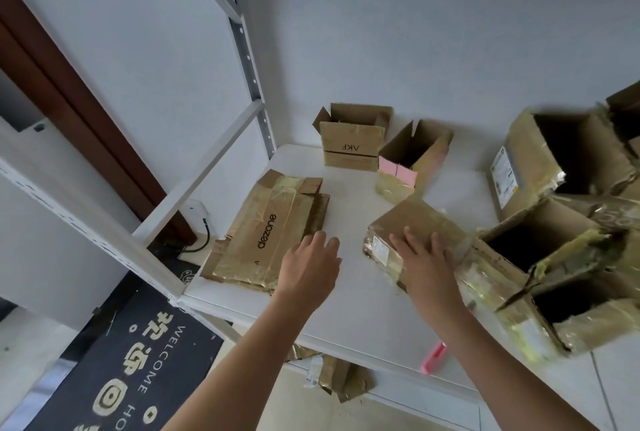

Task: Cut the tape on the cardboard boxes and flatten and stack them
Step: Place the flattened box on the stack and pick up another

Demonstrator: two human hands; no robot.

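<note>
Only the two forearms and the hands of the person can be seen. Both arms are bare up to the lower edge of the picture, and no sleeve covers them. The left hand (309,266) wears no glove, no ring and no watch. The right hand (426,262) is also without glove, and its wrist carries no band. The fingers (410,240) are slim with short nails, as far as the view allows to see. No marks or tattoos show on the forearms.
</note>
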